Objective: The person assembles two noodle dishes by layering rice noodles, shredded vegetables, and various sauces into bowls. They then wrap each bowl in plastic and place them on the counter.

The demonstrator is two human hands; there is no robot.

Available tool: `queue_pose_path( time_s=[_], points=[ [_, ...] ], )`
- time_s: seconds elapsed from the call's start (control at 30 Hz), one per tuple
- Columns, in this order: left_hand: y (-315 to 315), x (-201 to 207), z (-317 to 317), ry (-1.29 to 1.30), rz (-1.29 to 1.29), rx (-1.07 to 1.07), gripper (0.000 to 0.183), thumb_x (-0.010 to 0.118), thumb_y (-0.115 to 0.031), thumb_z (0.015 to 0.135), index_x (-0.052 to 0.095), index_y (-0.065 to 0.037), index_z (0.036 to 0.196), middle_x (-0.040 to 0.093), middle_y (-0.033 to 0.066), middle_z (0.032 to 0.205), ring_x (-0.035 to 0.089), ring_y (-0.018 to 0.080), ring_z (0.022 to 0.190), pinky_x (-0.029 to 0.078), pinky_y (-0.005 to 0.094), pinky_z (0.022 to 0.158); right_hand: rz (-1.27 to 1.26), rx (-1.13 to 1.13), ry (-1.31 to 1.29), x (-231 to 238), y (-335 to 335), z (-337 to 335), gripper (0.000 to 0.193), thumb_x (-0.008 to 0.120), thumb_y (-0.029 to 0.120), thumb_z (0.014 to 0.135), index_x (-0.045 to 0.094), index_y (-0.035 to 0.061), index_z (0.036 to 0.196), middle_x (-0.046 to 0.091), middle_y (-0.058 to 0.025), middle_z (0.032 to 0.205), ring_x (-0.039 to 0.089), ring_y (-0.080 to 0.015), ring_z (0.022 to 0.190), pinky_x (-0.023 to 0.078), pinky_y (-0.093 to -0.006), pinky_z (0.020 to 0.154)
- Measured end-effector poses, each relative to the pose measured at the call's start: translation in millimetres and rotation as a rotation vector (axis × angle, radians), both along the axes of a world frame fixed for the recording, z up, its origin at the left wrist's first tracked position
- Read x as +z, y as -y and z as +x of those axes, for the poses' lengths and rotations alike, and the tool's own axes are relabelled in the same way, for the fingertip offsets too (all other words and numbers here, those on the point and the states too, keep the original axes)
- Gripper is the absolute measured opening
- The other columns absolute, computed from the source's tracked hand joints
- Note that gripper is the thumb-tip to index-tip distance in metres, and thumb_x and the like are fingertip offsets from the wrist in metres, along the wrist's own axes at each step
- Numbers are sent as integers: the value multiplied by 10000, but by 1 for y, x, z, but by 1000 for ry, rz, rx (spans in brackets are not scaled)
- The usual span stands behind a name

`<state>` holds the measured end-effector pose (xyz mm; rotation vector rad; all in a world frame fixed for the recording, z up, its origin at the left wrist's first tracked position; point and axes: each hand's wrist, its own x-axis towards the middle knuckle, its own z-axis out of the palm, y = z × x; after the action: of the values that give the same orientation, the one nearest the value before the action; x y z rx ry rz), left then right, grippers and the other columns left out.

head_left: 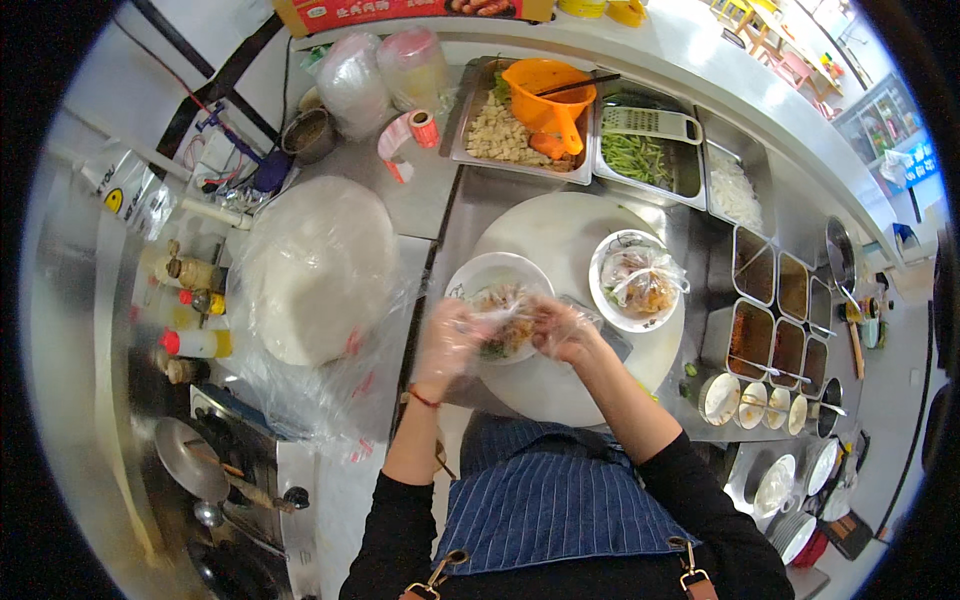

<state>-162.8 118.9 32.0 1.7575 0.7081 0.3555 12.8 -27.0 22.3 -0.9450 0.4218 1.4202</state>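
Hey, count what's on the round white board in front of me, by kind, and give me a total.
White bowls: 2, one under the gloved left hand and right hand at, one at
Clear bags of food: 2, one held between the hands, one tied in the right bowl
Total: 4

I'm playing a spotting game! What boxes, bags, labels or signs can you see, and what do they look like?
Long box: top edge, red and orange, food pictures.
Label roll: counter, left of food trays, white and red.
Bag: far left, clear, yellow round mark.
Sign: far right, blue.
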Motion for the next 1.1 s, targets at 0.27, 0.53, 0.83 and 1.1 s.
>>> queue_pose_path(
  time_s=[0.27, 0.53, 0.83, 1.1],
  points=[
    [-2, 4, 9, 68, 589, 63, 626, 811, -295, 708, 553, -60, 1228, 547, 158, 1159, 509, 318, 1105, 421, 437, 953, -298, 137, 1670, 41, 58, 66, 209, 671, 150, 821, 660, 94, 1022, 670, -93, 974, 652, -225, 861, 520, -338, 760],
    [-1, 14, 54, -282, 678, -341, 291, 656, -222, 773, 660, -52, 1008, 648, 210, 904, 629, 347, 866, 497, 461, 814, -764, 590, 1909, 32, 91, 139, 304, 722, 138, 720, 634, 77, 1004, 632, -203, 885, 644, -381, 864, 515, -454, 731],
    [-35, 44, 121, 67, 371, 43, 178, 641, -109, 781, 607, -9, 924, 648, 213, 846, 619, 424, 820, 498, 441, 725, -257, -86, 1726, 62, 35, 132, 156, 690, 126, 768, 604, -3, 789, 624, -119, 648, 603, -169, 592, 484, -357, 573],
    [-65, -30, 175, -24, 475, 126, 197, 664, -125, 769, 606, -18, 924, 645, 182, 865, 632, 360, 823, 502, 419, 747, -335, -52, 1215, -8, -34, 142, 243, 692, 197, 785, 679, -21, 892, 674, -113, 718, 635, -157, 622, 507, -318, 590]
  ],
)
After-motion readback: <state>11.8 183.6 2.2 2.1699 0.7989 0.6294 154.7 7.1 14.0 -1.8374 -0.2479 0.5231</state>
